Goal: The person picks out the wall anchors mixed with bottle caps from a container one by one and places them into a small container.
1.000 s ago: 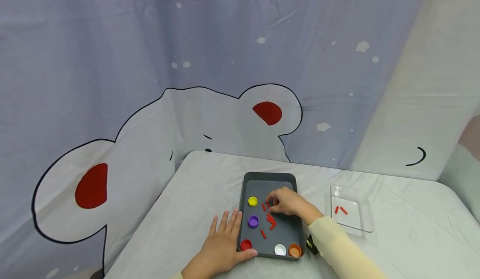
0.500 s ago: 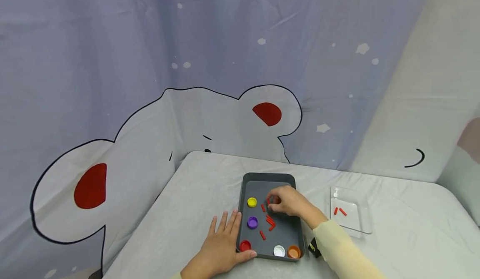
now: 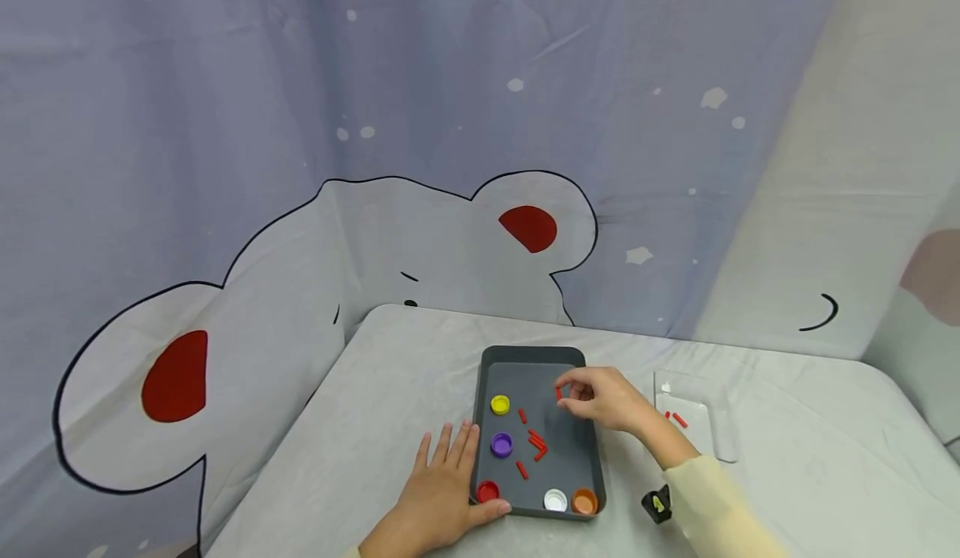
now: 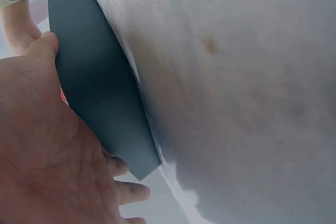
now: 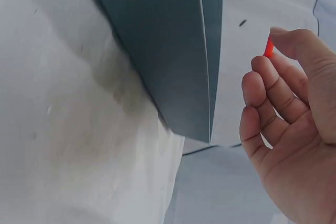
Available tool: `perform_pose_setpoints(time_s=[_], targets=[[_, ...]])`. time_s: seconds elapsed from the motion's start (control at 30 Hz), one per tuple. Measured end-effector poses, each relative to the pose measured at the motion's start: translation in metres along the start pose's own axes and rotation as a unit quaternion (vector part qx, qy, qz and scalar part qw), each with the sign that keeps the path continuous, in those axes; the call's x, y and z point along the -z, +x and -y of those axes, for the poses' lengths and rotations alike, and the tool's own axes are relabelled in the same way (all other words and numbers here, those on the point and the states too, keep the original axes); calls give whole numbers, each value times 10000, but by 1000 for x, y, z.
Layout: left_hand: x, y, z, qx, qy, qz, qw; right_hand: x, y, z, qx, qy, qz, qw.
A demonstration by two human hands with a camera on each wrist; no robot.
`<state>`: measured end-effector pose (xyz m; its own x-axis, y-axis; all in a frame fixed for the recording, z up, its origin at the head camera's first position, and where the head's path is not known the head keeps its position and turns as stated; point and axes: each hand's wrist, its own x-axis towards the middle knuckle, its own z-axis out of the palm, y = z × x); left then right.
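A small red stick is pinched between the thumb and index finger of my right hand, above the right side of the dark grey tray. In the right wrist view that hand is raised over the tray wall. My left hand lies spread against the tray's near left corner, thumb along the near edge; the left wrist view shows its palm beside the tray's outer wall. Several more red sticks lie in the middle of the tray.
Small round cups stand in the tray: yellow, purple, red, white and orange. To the right is a clear plastic box with red sticks in it. A black device sits at the right wrist.
My right hand has lifted the red stick off the tray floor and moved right, toward the tray's right edge. The left hand stays in place.
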<state>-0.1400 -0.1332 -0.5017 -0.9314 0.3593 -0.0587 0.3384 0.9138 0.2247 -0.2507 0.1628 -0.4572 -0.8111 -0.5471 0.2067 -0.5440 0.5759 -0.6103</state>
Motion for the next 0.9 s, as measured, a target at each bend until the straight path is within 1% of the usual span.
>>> perform_pose_setpoints(time_s=[0.23,0.63,0.8,0.9], targets=[[0,0,0,26,-49,61,10000,11,-14,-6,-151,92,-264,9995],[2,0,-2,49,-3,139,9999,28,-45,-22,-434,-16,-884,9951],[3,1,-3,66,-3,163,9998,36,-57,-27,-498,-73,-1062,9931],[2,0,-2,49,-27,122,9999,42,-65,-30,-568,-73,-1114,9921]])
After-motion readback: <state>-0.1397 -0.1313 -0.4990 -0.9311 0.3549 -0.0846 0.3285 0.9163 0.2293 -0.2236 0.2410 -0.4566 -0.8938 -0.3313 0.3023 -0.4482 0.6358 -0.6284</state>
